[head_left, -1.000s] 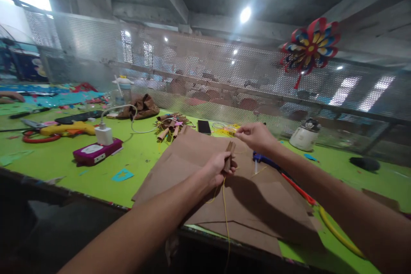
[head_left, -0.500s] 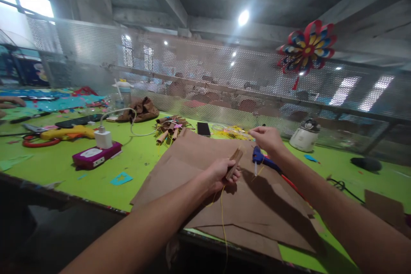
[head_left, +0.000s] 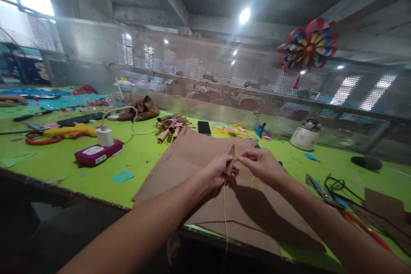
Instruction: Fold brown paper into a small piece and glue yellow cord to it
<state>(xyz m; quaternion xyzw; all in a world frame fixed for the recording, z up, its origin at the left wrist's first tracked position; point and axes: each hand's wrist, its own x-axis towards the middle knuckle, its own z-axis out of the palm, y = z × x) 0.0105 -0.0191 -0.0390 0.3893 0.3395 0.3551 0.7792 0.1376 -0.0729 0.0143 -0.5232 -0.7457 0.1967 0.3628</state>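
Observation:
My left hand (head_left: 221, 170) is closed around a small rolled piece of brown paper (head_left: 230, 163), its narrow end pointing up. A yellow string (head_left: 225, 214) trails from the paper down past the table edge. My right hand (head_left: 257, 163) pinches thumb and forefinger beside the top of the roll, where a thin strand of the same yellow string shows. Under both hands lie large sheets of brown paper (head_left: 173, 167). A blue glue gun (head_left: 280, 164) sits mostly hidden behind my right hand.
Brown paper rolls (head_left: 170, 130) are bundled at the back, near a black phone (head_left: 204, 128) and yellow string pieces (head_left: 233, 130). Left are a purple power strip (head_left: 98, 154) and a yellow glue gun (head_left: 73, 131). Pliers (head_left: 321, 190) lie right; a white bottle (head_left: 305, 135) stands behind.
My right hand has come down and toward me, from beyond the roll to right beside its tip. The roll in my left hand has turned more upright.

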